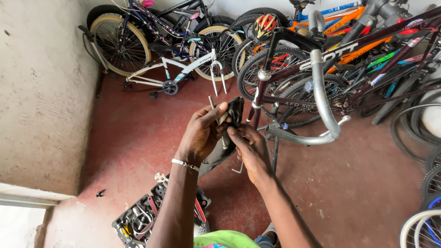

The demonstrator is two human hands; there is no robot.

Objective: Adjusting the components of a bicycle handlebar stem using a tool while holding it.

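My left hand (200, 133) grips a black bicycle saddle (234, 111) held upside down, thumb across it, with a thin metal hex key (212, 103) sticking up between the fingers. My right hand (250, 149) pinches the underside of the saddle at its clamp, and a small L-shaped key (238, 169) hangs below it. A beaded bracelet (185, 164) circles my left wrist. Both hands work in front of a dark maroon bicycle frame (321, 59) held on a grey repair stand (321, 98).
An open tool case (138, 220) lies on the red floor by my legs. A white small bicycle (183, 69) and several other bicycles lean at the back. A rough concrete wall (41, 92) stands left. Loose wheels (425, 138) stack at the right.
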